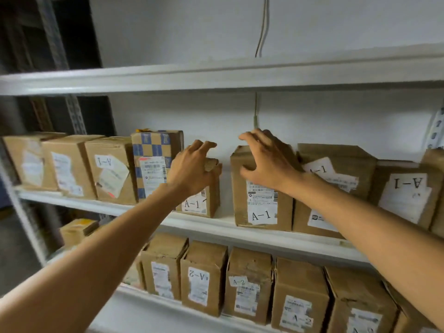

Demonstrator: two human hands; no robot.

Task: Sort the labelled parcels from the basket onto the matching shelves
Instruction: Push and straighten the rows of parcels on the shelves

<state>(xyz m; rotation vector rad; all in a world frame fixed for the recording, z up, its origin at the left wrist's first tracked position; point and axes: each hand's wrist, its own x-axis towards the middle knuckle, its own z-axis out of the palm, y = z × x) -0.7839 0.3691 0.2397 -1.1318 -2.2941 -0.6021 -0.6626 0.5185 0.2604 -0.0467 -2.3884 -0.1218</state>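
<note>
Both my hands reach to the middle shelf (134, 208), where a row of cardboard parcels marked A-1 stands. My left hand (192, 168) hovers over a small A-1 parcel (200, 204). Its fingers are loose and raised above the parcel's top, and the thumb is close to the top edge. My right hand (266, 162) lies with spread fingers on the upper right corner of a taller A-1 parcel (260, 207), thumb against its front face. A narrow gap separates the two parcels. The basket is out of view.
More A-1 parcels fill the shelf to the left, among them a blue-checked box (153, 162), and to the right (406, 195). The lower shelf (149, 298) holds several parcels marked A-2 (203, 280). The top shelf (216, 75) is bare, with a cable (263, 27) on the wall.
</note>
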